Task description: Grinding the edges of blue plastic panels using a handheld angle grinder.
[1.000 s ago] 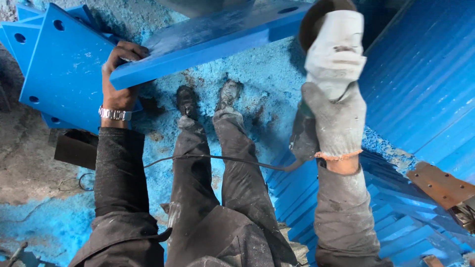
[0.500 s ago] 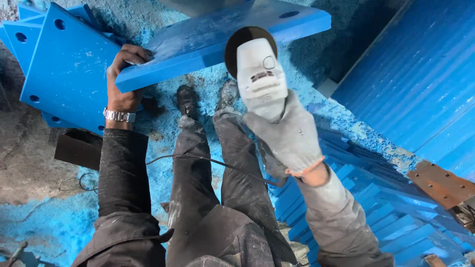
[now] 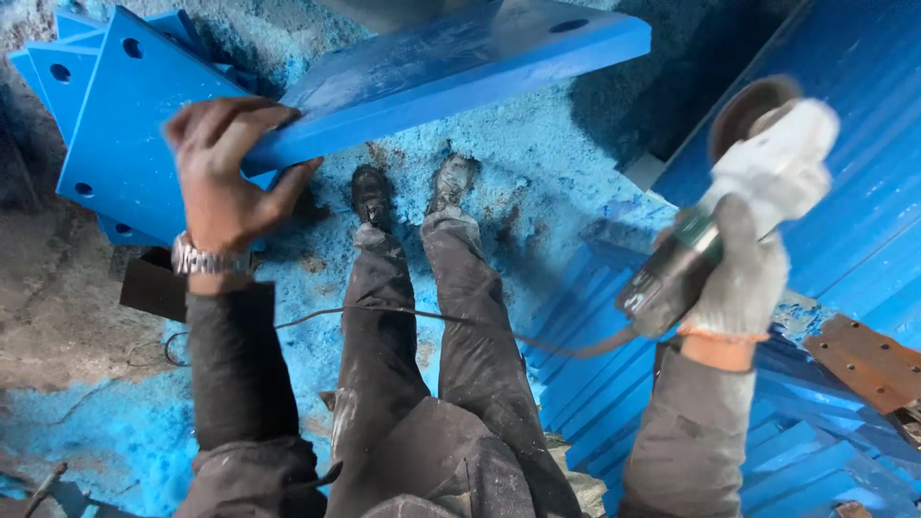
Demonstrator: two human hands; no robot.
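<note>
Blue slab [image 3: 451,67] runs lengthwise lower-left to upper-right; bare left hand [image 3: 230,182] clamps its near end, while gloved right hand [image 3: 743,278] grips the angle grinder [image 3: 729,211] well apart, rightward.

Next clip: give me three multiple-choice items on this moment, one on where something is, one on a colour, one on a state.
1. Where is the angle grinder?
A. On the floor
B. In the right hand
C. On the blue plate

2. What colour is the dust on the floor?
A. Blue
B. Red
C. Yellow

3. How is the left hand?
A. Gloved, hanging free
B. Bare, gripping the plate's edge
C. Bare, on the knee

Answers: 1 B, gloved fingers wrap the grinder's body. 2 A, the powder matches the plates. 3 B, bare fingers curl over the plate's near edge.
</note>
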